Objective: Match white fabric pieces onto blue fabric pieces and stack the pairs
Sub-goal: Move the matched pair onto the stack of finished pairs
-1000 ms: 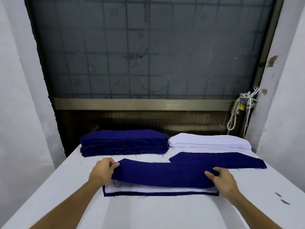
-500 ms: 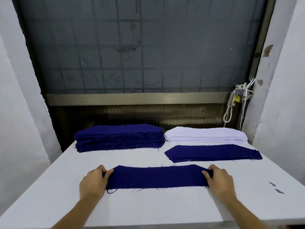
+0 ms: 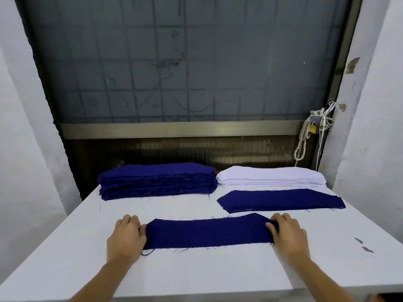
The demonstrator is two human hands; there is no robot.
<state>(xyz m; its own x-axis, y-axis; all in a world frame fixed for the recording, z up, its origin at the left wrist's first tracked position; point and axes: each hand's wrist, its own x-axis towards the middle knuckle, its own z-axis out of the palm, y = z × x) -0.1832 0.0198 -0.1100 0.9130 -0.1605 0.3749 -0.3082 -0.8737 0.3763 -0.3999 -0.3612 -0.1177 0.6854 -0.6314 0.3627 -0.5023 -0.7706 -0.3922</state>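
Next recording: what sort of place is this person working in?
Probably a small garment or cutting workshop. A white work table holds a thick stack of cut blue pieces and a stack of white pieces, and the left hand and right hand grip a single blue piece by its ends.

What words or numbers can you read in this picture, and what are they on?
None can be read.
The blue strip, the blue pile, the white pile and the table are plain.
The padlock by the rope is too small to show any marking.
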